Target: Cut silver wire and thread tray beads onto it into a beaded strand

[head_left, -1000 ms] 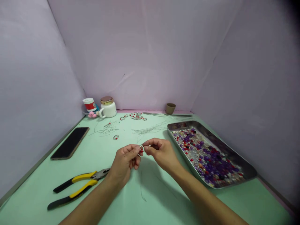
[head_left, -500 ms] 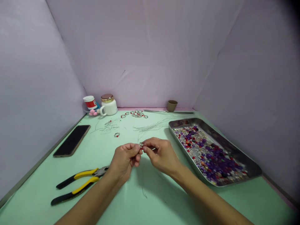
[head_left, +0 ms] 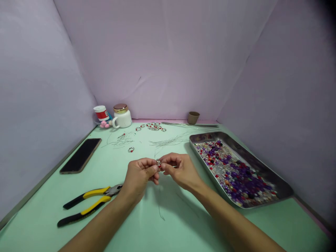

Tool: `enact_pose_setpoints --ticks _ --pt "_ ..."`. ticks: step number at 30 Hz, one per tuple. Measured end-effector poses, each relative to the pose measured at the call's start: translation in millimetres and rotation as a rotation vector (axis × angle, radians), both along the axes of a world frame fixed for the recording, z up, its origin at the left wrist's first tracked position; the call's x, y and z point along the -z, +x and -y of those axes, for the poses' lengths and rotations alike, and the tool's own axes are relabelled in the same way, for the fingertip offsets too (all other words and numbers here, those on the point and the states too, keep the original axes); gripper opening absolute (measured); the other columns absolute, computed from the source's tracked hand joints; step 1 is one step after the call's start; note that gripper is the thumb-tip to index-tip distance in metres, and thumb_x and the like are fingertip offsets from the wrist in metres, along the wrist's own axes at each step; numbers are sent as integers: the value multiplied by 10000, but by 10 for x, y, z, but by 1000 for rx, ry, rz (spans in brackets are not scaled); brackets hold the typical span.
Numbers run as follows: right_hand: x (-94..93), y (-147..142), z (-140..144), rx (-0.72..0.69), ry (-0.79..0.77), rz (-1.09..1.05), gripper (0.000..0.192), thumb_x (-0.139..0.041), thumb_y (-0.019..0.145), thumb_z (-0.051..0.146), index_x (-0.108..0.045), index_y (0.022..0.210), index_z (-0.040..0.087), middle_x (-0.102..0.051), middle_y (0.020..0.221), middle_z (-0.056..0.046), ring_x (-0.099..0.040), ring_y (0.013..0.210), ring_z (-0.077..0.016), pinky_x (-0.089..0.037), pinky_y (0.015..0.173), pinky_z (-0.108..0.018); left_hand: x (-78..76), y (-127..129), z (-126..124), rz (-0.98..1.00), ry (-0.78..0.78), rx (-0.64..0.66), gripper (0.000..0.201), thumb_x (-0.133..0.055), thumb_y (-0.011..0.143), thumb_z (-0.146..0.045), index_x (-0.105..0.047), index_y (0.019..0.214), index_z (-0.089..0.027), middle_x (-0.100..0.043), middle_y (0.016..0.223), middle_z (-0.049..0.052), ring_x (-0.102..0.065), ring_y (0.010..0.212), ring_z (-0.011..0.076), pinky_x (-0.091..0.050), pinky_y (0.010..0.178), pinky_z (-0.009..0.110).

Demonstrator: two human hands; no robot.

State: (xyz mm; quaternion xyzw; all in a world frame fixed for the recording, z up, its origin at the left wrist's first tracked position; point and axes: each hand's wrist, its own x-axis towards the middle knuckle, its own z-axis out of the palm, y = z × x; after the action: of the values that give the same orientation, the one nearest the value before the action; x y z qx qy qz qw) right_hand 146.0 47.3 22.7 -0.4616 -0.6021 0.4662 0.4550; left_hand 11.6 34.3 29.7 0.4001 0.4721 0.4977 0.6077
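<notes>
Between my two hands, in the middle of the view, is a small beaded ring (head_left: pixel 159 163) with clear and red beads. My left hand (head_left: pixel 143 175) pinches its left side between thumb and fingers. On the other side, the thumb and fingertips of my right hand (head_left: pixel 180 171) close on the same ring. Part of it is hidden by the fingertips. A thin wire (head_left: pixel 160 209) shows below my hands over the green table (head_left: pixel 131 224). Another finished-looking beaded ring (head_left: pixel 131 149) lies just beyond my left hand.
Yellow-and-black pliers (head_left: pixel 90 201) lie left of my left forearm, with a phone (head_left: pixel 81 155) behind. A metal tray (head_left: pixel 285 189) of loose beads stands right. Farther back are loose wires (head_left: pixel 168 141), a pile of beaded rings (head_left: pixel 154 126), a white mug (head_left: pixel 123 119) and a brown cup (head_left: pixel 193 118).
My fingers have shifted slightly around the beaded ring, and more of it shows between them. A second thin wire line now shows below my right hand. The other things stay put.
</notes>
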Motion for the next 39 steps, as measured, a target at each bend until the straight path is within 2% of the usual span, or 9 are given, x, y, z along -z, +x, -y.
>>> enact_pose_setpoints --ticks 3,9,15,19,25,29,32,35,39 --pt "10 -1 9 33 64 37 63 -583 651 189 -639 669 167 -636 690 -46 -574 632 -155 -457 563 -281 -30 -12 1 -5 -1 37 110 -680 562 -161 -633 637 -95 -597 462 10 -526 433 104 -436 428 218" --pt "-35 7 28 35 136 114 70 -567 663 157 -629 633 168 -642 728 -52 -576 659 -156 -442 559 -265 -47 -26 12 -1 -11 27 94 -684 547 -152 -640 598 -87 -610 458 20 -530 419 106 -439 421 219" --pt "-51 23 35 17 105 117 87 -572 649 141 -614 575 160 -633 752 -52 -574 675 -150 -424 541 -247 -3 -35 10 6 -16 53 71 -673 558 -145 -629 586 -96 -601 440 14 -528 414 104 -448 431 222" --pt "-44 20 32 -8 100 75 99 -572 636 113 -599 548 150 -619 769 -57 -570 700 -148 -432 604 -261 5 -34 3 12 -20 66 79 -671 559 -152 -625 585 -94 -587 434 8 -518 418 98 -440 419 211" --pt "47 3 -20 -45 -40 -101 58 -586 642 177 -603 608 134 -599 709 -39 -542 612 -121 -445 596 -270 14 0 -13 -5 -36 28 97 -669 557 -167 -618 603 -98 -583 441 0 -509 414 92 -432 414 206" --pt "134 -1 -65 -82 -220 -252 161 -658 612 272 -636 673 124 -598 609 -19 -542 571 -121 -462 621 -302 19 24 -17 -159 -10 -31 55 -624 589 -146 -623 633 -111 -574 432 -11 -507 399 97 -434 427 221" --pt "187 -15 -68 -148 -325 -411 203 -704 578 302 -643 663 128 -618 623 -18 -559 575 -117 -475 650 -310 11 23 1 -342 81 -61 53 -591 620 -147 -631 652 -133 -562 435 -26 -478 382 89 -403 408 213" --pt "219 -41 -49 -199 -380 -521 194 -728 561 285 -652 656 135 -627 633 -12 -570 602 -112 -478 676 -298 21 3 30 -548 265 -113 59 -585 649 -172 -641 656 -155 -607 542 -6 -504 469 97 -401 445 207" --pt "198 -56 -22 -247 -379 -581 172 -731 567 241 -668 686 134 -629 647 -15 -585 663 -127 -465 731 -298 69 -23 63 -771 531 -163 91 -545 689 -144 -631 706 -167 -616 651 7 -520 543 105 -409 503 215"
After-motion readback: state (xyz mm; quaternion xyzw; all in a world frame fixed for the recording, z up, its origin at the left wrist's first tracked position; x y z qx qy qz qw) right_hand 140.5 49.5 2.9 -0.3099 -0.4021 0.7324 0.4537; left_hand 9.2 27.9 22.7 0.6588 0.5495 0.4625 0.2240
